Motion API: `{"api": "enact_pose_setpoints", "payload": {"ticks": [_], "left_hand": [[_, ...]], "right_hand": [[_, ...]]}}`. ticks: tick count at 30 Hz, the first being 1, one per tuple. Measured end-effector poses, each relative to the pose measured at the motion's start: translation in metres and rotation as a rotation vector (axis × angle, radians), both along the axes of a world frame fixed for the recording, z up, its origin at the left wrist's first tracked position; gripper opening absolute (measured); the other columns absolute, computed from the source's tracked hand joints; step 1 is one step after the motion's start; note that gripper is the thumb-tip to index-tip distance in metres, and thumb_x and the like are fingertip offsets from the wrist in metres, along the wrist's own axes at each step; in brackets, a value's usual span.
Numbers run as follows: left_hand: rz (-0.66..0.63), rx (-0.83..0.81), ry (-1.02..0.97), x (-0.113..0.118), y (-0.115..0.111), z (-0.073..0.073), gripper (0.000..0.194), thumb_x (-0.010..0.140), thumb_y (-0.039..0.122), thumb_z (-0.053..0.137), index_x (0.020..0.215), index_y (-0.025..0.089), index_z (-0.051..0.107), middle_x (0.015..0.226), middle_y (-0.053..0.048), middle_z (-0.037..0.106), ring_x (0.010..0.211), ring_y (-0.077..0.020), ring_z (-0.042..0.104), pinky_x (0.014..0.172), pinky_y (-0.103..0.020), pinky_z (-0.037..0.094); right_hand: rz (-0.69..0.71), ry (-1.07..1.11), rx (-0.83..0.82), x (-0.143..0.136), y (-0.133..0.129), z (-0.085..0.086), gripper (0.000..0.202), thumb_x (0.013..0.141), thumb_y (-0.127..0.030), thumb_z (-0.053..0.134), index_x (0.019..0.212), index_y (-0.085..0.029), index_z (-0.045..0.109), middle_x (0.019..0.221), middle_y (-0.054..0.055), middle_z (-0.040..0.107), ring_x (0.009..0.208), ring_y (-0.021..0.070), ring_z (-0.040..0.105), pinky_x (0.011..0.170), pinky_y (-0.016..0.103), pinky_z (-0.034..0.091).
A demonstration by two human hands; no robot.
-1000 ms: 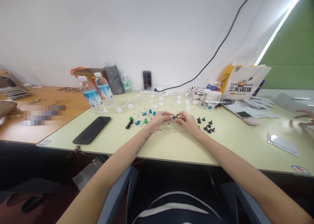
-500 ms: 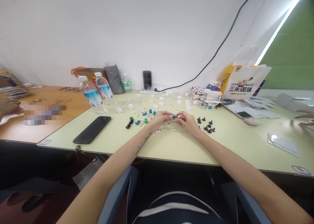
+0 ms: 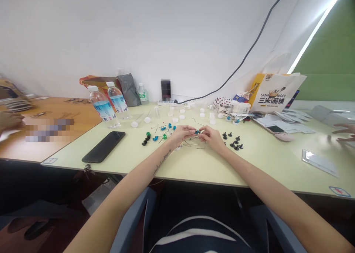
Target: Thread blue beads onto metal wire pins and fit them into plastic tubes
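While held, blue piece (image 3: 197, 132) lies sideways.

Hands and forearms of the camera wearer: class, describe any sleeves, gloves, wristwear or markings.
The left hand and right hand are gloveless, no watch or bracelet visible. The left forearm and right forearm show no sleeve; the left bears a thin, dark, script-like marking.
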State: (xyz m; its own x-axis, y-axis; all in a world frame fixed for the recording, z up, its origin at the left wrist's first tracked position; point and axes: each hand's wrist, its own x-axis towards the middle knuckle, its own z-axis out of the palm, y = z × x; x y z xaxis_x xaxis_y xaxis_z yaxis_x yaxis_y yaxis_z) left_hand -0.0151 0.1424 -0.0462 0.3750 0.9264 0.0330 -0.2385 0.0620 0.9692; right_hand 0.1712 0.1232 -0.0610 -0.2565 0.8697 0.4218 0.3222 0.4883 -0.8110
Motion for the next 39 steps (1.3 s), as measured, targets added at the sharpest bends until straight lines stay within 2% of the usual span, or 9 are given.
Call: {"api": "enact_pose_setpoints", "payload": {"ticks": [39], "left_hand": [[0.000,0.000,-0.008,-0.0007,-0.0003,0.0011,0.024,0.061,0.018,0.076,0.079,0.009,0.063,0.076,-0.006,0.066,0.078,-0.0154,0.065,0.090,-0.032,0.046]], "right_hand": [[-0.004,-0.004,0.008,-0.0006,-0.0006,0.0006,0.024,0.078,-0.038,0.056,0.094,-0.021,0.054,0.064,-0.001,0.064,0.053,0.0145,0.061,0.054,0.027,0.050]]}}
